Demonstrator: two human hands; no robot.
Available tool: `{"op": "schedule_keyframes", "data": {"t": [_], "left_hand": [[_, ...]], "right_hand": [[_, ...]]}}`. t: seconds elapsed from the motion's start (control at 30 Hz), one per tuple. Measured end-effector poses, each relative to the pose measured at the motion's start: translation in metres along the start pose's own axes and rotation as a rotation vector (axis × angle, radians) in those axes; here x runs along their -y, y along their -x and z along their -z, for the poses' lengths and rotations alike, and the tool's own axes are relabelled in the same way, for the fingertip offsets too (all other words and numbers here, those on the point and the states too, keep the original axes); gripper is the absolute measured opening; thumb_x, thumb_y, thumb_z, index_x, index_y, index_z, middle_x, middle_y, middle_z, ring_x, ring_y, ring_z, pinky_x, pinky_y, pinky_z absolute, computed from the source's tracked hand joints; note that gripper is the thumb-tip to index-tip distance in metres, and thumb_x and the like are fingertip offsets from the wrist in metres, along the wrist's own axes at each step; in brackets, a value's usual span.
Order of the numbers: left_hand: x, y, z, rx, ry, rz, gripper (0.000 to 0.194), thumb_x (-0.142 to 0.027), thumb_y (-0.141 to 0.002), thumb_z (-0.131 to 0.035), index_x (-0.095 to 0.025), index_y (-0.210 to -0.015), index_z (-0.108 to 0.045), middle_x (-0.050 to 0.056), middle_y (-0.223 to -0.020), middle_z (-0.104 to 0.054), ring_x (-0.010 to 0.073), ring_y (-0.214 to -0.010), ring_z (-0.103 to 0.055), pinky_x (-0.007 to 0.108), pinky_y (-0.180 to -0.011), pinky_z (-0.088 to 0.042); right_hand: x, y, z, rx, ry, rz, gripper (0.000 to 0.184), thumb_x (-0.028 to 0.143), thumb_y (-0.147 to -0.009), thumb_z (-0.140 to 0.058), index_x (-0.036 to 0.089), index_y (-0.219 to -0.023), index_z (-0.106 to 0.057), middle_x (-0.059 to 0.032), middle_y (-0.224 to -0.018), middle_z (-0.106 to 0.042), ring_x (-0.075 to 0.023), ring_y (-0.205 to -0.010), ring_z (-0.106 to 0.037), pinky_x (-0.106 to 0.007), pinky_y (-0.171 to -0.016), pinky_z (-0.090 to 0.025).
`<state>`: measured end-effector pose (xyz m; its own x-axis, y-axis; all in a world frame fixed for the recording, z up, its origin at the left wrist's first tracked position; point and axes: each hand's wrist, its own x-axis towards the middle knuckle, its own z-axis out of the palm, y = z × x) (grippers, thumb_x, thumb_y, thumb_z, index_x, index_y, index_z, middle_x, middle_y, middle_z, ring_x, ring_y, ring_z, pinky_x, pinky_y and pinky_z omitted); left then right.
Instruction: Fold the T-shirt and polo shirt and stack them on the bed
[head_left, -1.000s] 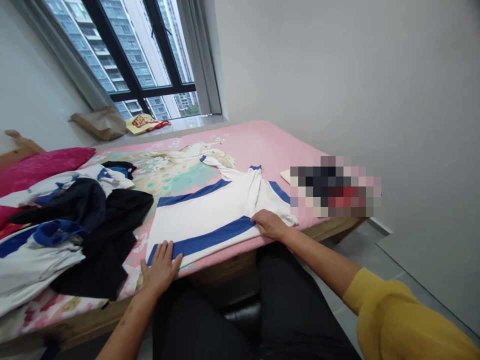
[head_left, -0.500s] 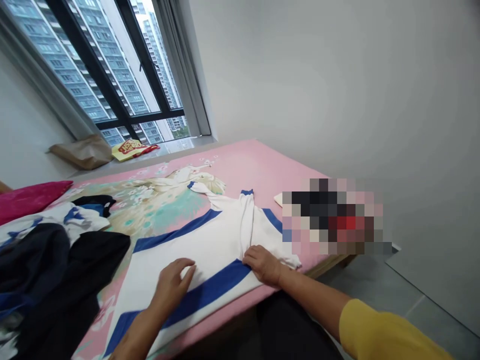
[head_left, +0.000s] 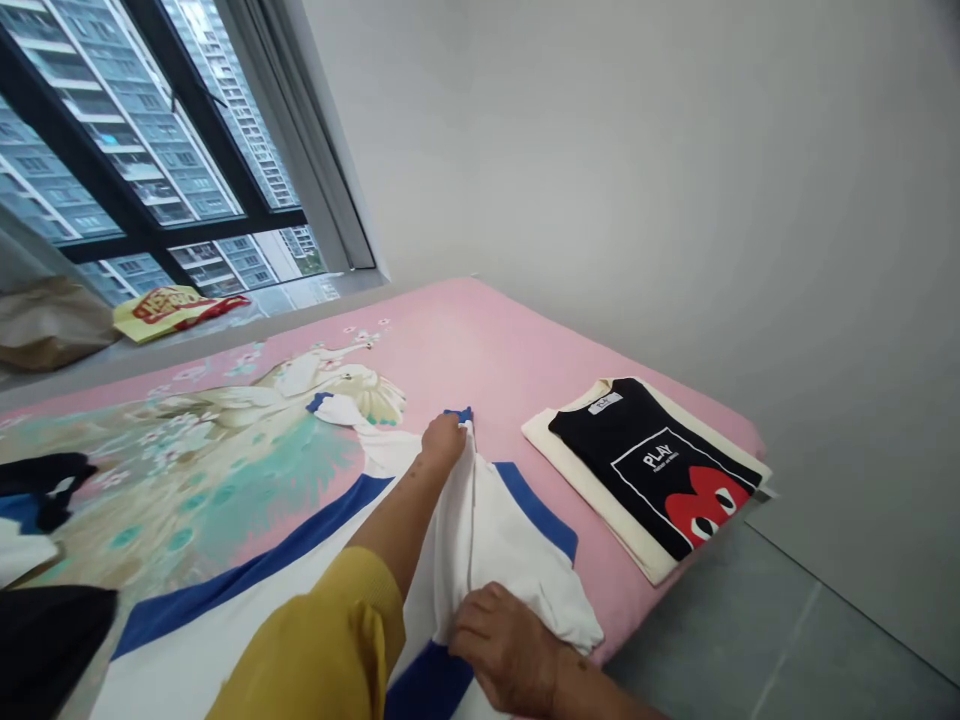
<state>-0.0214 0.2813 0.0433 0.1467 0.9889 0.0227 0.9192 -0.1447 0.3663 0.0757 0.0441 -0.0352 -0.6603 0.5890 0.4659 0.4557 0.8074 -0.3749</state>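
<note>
A white long-sleeved shirt with blue panels (head_left: 517, 570) lies spread on the bed, one sleeve folded across its body. At the blue-cuffed end of that sleeve, my left hand (head_left: 444, 440) is closed on the fabric, its fingertips partly hidden. My right hand (head_left: 502, 640) has its fingers curled on the white fabric at the other end of the sleeve, beside a blue panel. The other sleeve stretches out toward the window, ending in a blue cuff (head_left: 319, 402).
A folded black T-shirt (head_left: 637, 450) with a red heart print lies on cream clothing at the bed's right corner. Dark clothing (head_left: 52, 640) sits at left. On the window ledge are a brown bag (head_left: 56, 320) and a yellow packet (head_left: 161, 310). The pink bedsheet (head_left: 465, 340) has a peacock print.
My left hand has reached forward from above the shirt's body to the sleeve cuff. My right hand stays on the fabric near the sleeve's base. The view has turned right.
</note>
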Motion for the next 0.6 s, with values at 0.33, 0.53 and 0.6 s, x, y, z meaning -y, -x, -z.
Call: {"op": "schedule_keyframes", "data": {"t": [0.33, 0.53, 0.6], "left_hand": [[-0.002, -0.020, 0.037, 0.183, 0.475, 0.278, 0.013, -0.021, -0.082, -0.056, -0.010, -0.087, -0.061, 0.005, -0.076, -0.065, 0.0148, -0.073, -0.064, 0.033, -0.072, -0.053], [-0.019, 0.045, 0.104, 0.136, 0.844, 0.236, 0.009, -0.013, -0.070, -0.066, -0.011, -0.073, -0.058, 0.000, -0.054, -0.057, 0.0105, -0.050, -0.057, 0.027, -0.059, -0.054], [-0.023, 0.073, 0.119, 0.066, 0.947, 0.233, 0.016, -0.018, -0.067, -0.071, -0.012, -0.069, -0.056, -0.001, -0.049, -0.054, 0.0106, -0.046, -0.055, 0.027, -0.055, -0.054]], "right_hand": [[-0.002, 0.000, 0.003, -0.055, -0.022, -0.006, 0.013, 0.014, -0.079, -0.050, 0.019, -0.088, -0.057, -0.0030, -0.084, -0.061, -0.0170, -0.083, -0.052, -0.033, -0.073, -0.038], [0.004, 0.001, 0.006, -0.076, -0.019, 0.025, 0.017, 0.010, -0.082, -0.047, 0.018, -0.090, -0.060, -0.0041, -0.085, -0.061, -0.0169, -0.085, -0.053, -0.032, -0.076, -0.039], [0.006, 0.002, 0.005, -0.061, 0.004, 0.036, 0.019, 0.009, -0.081, -0.048, 0.018, -0.091, -0.061, -0.0042, -0.085, -0.062, -0.0174, -0.085, -0.054, -0.032, -0.075, -0.040]]}}
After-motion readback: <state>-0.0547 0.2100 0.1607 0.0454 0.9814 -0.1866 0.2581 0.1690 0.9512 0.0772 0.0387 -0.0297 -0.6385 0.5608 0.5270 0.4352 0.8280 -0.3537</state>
